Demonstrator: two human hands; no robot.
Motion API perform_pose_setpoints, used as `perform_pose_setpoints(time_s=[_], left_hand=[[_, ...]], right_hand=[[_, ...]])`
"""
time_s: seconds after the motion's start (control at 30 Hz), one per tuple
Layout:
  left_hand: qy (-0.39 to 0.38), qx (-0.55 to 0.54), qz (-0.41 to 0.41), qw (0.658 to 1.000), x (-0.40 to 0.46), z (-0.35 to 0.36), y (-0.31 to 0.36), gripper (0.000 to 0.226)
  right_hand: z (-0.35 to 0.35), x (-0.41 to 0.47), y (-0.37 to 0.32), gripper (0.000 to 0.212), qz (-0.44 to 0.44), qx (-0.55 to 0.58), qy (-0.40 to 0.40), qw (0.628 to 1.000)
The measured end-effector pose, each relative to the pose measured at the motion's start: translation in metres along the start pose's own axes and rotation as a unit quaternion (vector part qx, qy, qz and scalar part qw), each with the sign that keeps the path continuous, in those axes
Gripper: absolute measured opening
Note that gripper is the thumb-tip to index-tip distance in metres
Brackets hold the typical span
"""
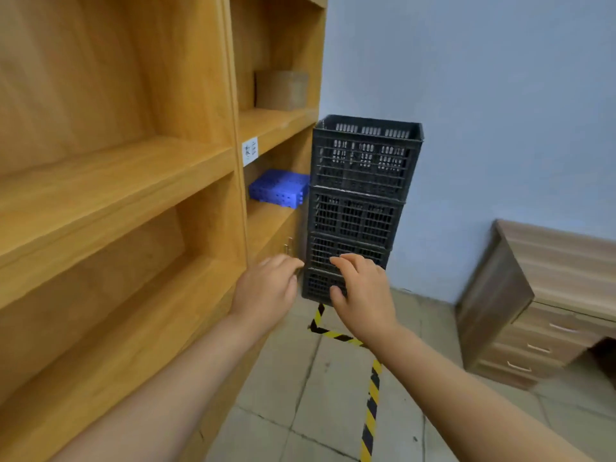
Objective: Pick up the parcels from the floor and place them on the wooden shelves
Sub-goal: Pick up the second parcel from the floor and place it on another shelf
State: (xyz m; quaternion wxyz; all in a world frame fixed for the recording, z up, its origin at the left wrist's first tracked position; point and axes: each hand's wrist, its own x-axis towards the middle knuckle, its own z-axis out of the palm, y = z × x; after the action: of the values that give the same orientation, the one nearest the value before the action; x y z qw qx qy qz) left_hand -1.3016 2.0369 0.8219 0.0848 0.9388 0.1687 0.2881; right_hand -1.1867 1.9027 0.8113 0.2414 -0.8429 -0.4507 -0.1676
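The wooden shelves (126, 168) fill the left side of the view. A brown cardboard parcel (281, 90) stands on an upper shelf of the right-hand bay, and a blue perforated box (278, 188) lies on the shelf below it. My left hand (266, 291) and my right hand (361, 291) reach forward side by side, both empty with fingers apart, in front of the shelf unit's lower right corner. No parcel on the floor is in view.
A stack of black plastic crates (360, 201) stands against the blue wall just right of the shelves. A wooden desk with drawers (540, 301) is at the right. Yellow-and-black tape (371, 401) runs across the tiled floor.
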Motion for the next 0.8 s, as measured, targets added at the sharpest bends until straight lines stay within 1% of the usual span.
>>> perform_pose_setpoints(time_s=[0.1, 0.27, 0.43, 0.6, 0.7, 0.8], left_hand=[[-0.020, -0.038, 0.030, 0.999, 0.012, 0.031, 0.067, 0.029], [-0.087, -0.065, 0.062, 0.992, 0.031, 0.083, 0.182, 0.037], [-0.132, -0.087, 0.116, 0.981, 0.039, 0.125, 0.292, 0.038], [-0.178, -0.118, 0.194, 0.958, 0.042, 0.160, 0.389, 0.037], [-0.202, -0.139, 0.231, 0.941, 0.047, 0.183, 0.438, 0.036], [-0.223, -0.148, 0.263, 0.927, 0.056, 0.211, 0.482, 0.035]], right_hand=[[-0.038, -0.031, 0.061, 0.044, 0.040, -0.020, -0.010, 0.999], [-0.105, -0.091, 0.163, 0.047, 0.114, -0.064, -0.037, 0.991], [-0.164, -0.153, 0.251, 0.045, 0.181, -0.104, -0.022, 0.978], [-0.214, -0.210, 0.320, 0.039, 0.263, -0.135, -0.004, 0.955], [-0.235, -0.241, 0.356, 0.039, 0.310, -0.148, 0.014, 0.939], [-0.254, -0.266, 0.387, 0.038, 0.361, -0.154, 0.014, 0.920]])
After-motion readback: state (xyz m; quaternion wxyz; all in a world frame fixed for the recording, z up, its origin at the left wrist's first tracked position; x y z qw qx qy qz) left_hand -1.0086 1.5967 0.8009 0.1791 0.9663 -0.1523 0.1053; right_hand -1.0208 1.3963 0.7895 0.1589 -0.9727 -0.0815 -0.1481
